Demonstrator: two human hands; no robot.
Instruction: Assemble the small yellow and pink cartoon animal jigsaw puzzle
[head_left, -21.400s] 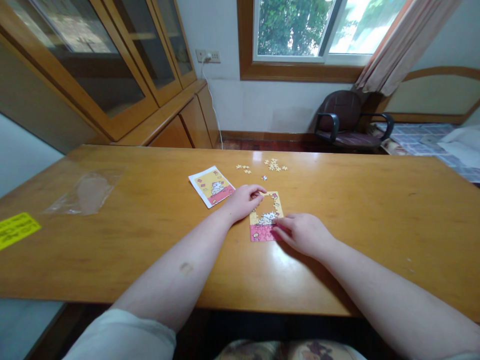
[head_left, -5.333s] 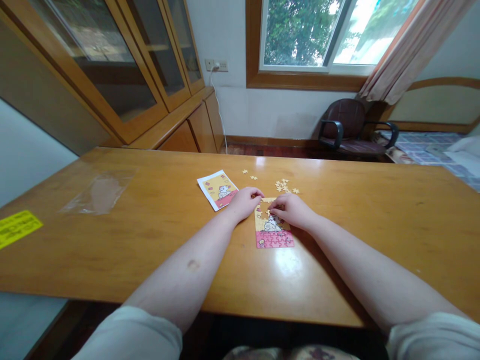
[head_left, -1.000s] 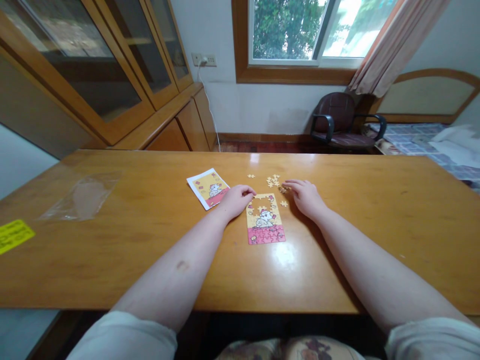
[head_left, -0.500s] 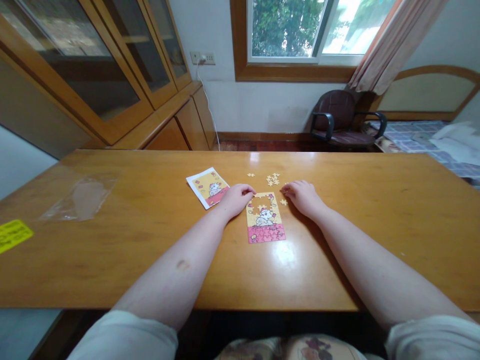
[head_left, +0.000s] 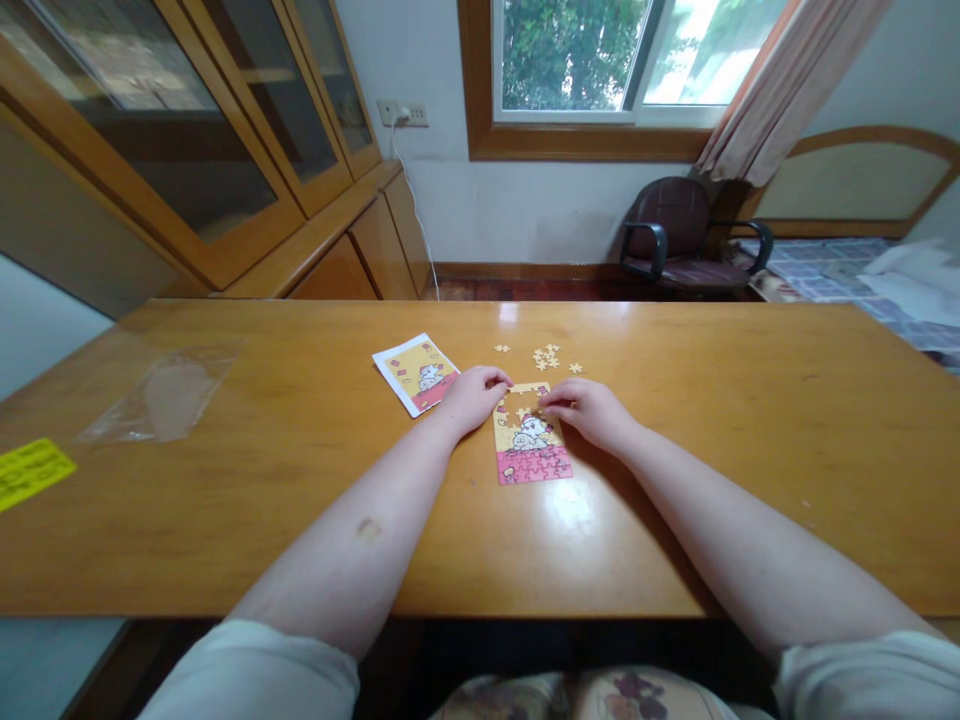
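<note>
A partly filled jigsaw puzzle [head_left: 533, 462], pink below and yellow above with a white cartoon animal, lies on the wooden table [head_left: 300, 480]. A gap shows in its upper part. My left hand [head_left: 480, 393] rests at the puzzle's upper left corner, fingers closed together; anything between them is too small to tell. Over the puzzle's upper right edge is my right hand [head_left: 585, 408], its fingertips pinched at the gap; what they hold is hidden. Several loose pieces [head_left: 546, 357] lie above the puzzle, with one piece [head_left: 575, 368] to their right and another [head_left: 502, 348] to their left.
A white-bordered picture card [head_left: 415, 375] lies left of the puzzle, partly behind my left hand. Farther left are a clear plastic bag [head_left: 176, 398] and a yellow label [head_left: 34, 473]. Beyond the table stand a chair [head_left: 671, 235] and a glass-doored cabinet [head_left: 330, 190].
My right hand has moved left and slightly nearer, from beside the puzzle onto its upper right part. A loose piece now shows where that hand was. My left hand has stayed in place.
</note>
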